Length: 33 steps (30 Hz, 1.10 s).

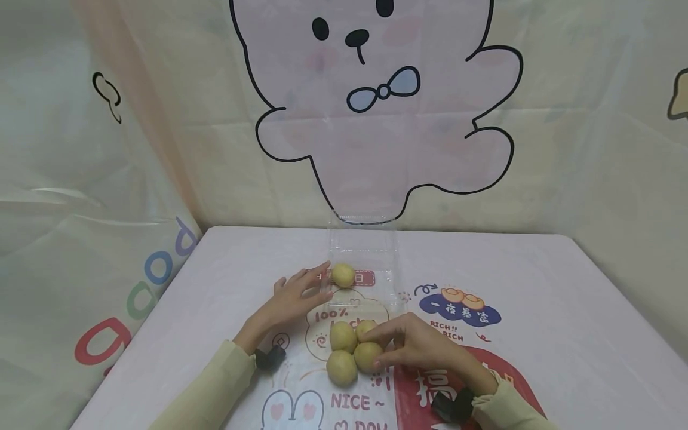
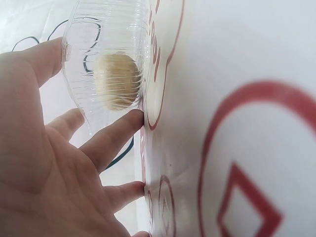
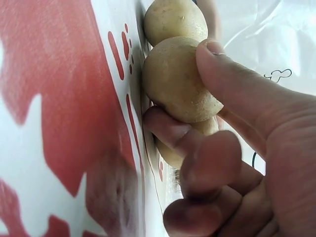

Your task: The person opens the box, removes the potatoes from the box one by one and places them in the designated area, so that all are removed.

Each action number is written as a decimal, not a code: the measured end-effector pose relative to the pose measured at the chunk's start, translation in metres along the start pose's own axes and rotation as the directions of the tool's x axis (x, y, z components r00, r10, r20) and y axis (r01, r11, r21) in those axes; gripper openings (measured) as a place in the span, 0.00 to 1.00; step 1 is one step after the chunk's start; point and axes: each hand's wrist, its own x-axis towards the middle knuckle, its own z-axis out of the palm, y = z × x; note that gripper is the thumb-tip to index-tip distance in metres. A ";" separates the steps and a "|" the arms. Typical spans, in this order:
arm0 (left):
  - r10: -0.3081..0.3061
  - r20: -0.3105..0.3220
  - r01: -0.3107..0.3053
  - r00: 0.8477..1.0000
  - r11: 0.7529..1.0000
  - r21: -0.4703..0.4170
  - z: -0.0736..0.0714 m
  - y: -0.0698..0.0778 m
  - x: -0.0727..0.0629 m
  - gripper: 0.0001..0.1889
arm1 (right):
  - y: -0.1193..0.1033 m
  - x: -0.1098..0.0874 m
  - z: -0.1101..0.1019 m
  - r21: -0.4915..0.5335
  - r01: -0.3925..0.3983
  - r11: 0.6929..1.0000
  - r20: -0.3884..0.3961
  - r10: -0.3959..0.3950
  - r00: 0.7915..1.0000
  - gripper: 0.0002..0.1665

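Observation:
Inside a clear plastic clamshell box point(image 1: 384, 263), its lid point(image 1: 362, 239) standing raised at the back, lies one round yellowish potato point(image 1: 343, 275). My left hand point(image 1: 295, 297) rests at the box's left side with its fingers spread. In the left wrist view one digit touches the box rim and other fingertips rest on the table. Nearer me, several more potatoes point(image 1: 341, 367) sit in a cluster. My right hand point(image 1: 414, 341) pinches the front-right potato point(image 3: 177, 81) between thumb and a finger; it touches or nearly touches its neighbour point(image 3: 173, 22).
The white table point(image 1: 537, 286) has a printed cover with red and blue drawings and lettering. Behind it hangs a curtain point(image 1: 215, 179) with a cartoon bear, and another curtain point(image 1: 43, 197) is at the left.

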 end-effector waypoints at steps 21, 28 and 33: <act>-0.003 0.001 0.003 1.000 1.000 -0.004 0.001 -0.001 0.000 0.38 | -0.005 0.000 0.000 -0.075 -0.034 0.997 0.005 0.035 0.999 0.28; -0.004 0.002 0.004 1.000 1.000 -0.008 0.001 -0.002 0.000 0.38 | -0.004 0.000 0.000 -0.075 -0.033 0.997 0.006 0.034 0.999 0.28; -0.002 0.002 0.002 1.000 1.000 -0.003 0.001 -0.002 0.000 0.38 | -0.005 0.000 -0.001 -0.077 -0.031 0.997 0.006 0.031 0.999 0.28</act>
